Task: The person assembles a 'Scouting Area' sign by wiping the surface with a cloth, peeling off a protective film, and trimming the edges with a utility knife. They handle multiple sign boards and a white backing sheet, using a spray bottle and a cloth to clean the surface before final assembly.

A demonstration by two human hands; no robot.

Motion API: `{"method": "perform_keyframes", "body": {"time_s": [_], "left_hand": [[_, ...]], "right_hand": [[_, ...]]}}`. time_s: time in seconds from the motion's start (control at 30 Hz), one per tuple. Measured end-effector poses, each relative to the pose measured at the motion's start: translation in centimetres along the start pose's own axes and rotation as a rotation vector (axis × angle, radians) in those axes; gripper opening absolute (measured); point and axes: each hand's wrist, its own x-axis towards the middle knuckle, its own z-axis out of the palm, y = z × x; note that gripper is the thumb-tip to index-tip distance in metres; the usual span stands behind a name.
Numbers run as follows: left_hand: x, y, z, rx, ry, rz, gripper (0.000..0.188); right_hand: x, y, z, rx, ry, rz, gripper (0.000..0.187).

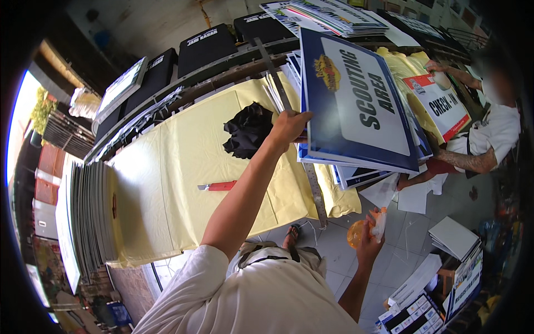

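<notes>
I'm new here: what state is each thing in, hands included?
Left hand: closed on the blue sign's edge
Blue sign: tilted, one edge held
Right hand: wrapped around the orange bottle
Orange bottle: held off the table
Black cloth: crumpled
Red cutter: lying loose
Yellow sheet: spread out, creased
Boards at far left: stacked

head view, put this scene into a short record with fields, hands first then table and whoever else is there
left hand: gripping the left edge of a blue-bordered board
right hand: around an orange bottle
table: yellow cover, with crumpled black cloth and red-handled cutter on it
table's left end: stack of boards
co-worker: at right, one hand holding a pale bottle by a red-bordered board
</notes>
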Motion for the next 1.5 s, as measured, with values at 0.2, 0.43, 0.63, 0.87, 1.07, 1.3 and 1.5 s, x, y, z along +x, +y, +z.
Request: {"method": "perform_keyframes", "body": {"time_s": [0.2, 0.43, 0.63, 0.87, 1.07, 1.3, 1.5], "left_hand": [[1.8, -0.4, 0.6, -0.176, -0.095, -0.014, 0.053], [0.7, 6.5, 3.3, -0.261, -0.392, 0.054, 0.032], [-2.4, 9.7, -0.1, -0.277, -0.485, 0.164, 0.039], [-5.3, 9.4, -3.0, -0.434, -0.442, 0.211, 0.032], [-4.8, 11.5, -3.0, -0.461, -0.527, 0.171, 0.033], [-3.8, 10.8, -0.3, -0.477, -0.518, 0.110, 0.030], [-2.9, 11.2, 2.6, -0.354, -0.520, 0.223, 0.032]], "right_hand": [[0.1, 0.9, 0.5, -0.027, -0.101, 0.000, 0.053], [-0.3, -0.7, 1.4, -0.050, -0.143, -0.002, 0.049], [-1.9, -3.0, 3.6, 0.055, -0.141, -0.025, 0.045], [-3.1, -2.2, 5.8, 0.057, -0.250, -0.049, 0.045], [2.2, -7.5, 5.4, -0.028, -0.298, -0.291, 0.059], [14.5, -9.0, 2.5, 0.164, -0.419, -0.010, 0.071], [17.0, -4.1, 1.9, 0.008, -0.497, 0.240, 0.057]]}}
